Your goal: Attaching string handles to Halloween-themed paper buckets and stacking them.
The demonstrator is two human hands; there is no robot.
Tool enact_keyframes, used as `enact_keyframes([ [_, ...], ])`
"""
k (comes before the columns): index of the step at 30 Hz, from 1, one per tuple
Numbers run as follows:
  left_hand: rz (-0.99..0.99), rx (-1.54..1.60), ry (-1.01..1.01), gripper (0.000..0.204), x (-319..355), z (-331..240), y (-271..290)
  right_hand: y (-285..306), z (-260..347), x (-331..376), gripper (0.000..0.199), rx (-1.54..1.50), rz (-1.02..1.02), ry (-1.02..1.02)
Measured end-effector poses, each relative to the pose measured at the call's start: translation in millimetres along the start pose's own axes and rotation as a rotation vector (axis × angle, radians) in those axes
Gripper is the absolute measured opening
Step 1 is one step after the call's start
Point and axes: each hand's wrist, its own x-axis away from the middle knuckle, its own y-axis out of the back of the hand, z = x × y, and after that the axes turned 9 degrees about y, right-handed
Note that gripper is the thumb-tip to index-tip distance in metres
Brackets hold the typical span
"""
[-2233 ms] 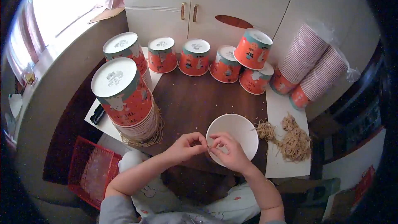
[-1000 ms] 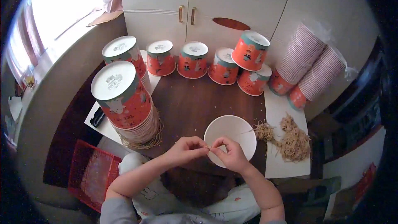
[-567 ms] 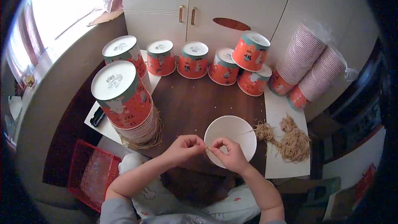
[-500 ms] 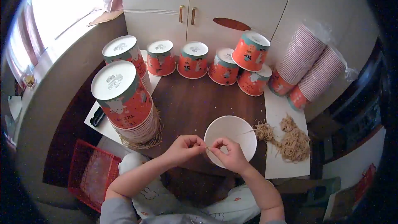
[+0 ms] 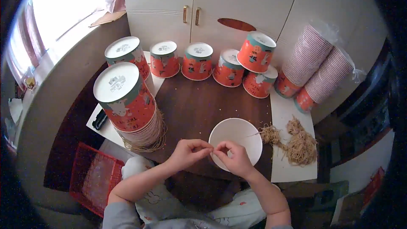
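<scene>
Over the near left rim of a white paper tub [image 5: 236, 133], my left hand [image 5: 190, 153] and my right hand [image 5: 232, 157] meet fingertip to fingertip. Both are closed in a pinch on a thin strand of twine, mostly hidden by the fingers. Another bit of twine crosses the tub's right rim toward a small tangle of tan twine [image 5: 270, 134]. Beside that lies a larger heap of twine [image 5: 301, 146]. At my left stands a tall stack of upside-down orange paper tubs [image 5: 131, 112], with loose twine strands hanging around its lower rims.
Several upturned orange tubs [image 5: 197, 65] line the back of the brown table [image 5: 190, 106], one resting on two others. Two long sleeves of nested tubs [image 5: 307, 55] lean at the right. A black object [image 5: 99, 119] lies behind the left stack; a red basket [image 5: 94, 178] sits below.
My fingertips have drawn closer together, and the small bit of twine seen between them before is now mostly covered. The tubs and twine heaps have stayed put.
</scene>
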Motion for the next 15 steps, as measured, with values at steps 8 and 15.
enact_keyframes([
  [8,-0.035,-0.077,-0.091,0.015,-1.4,-1.3,-0.1,3.9,5.4,0.2,0.009,0.036,0.073,0.017],
  [15,-0.044,-0.089,-0.124,0.016,-5.6,7.8,-1.6,6.1,2.3,-0.2,0.006,0.036,0.103,0.077],
])
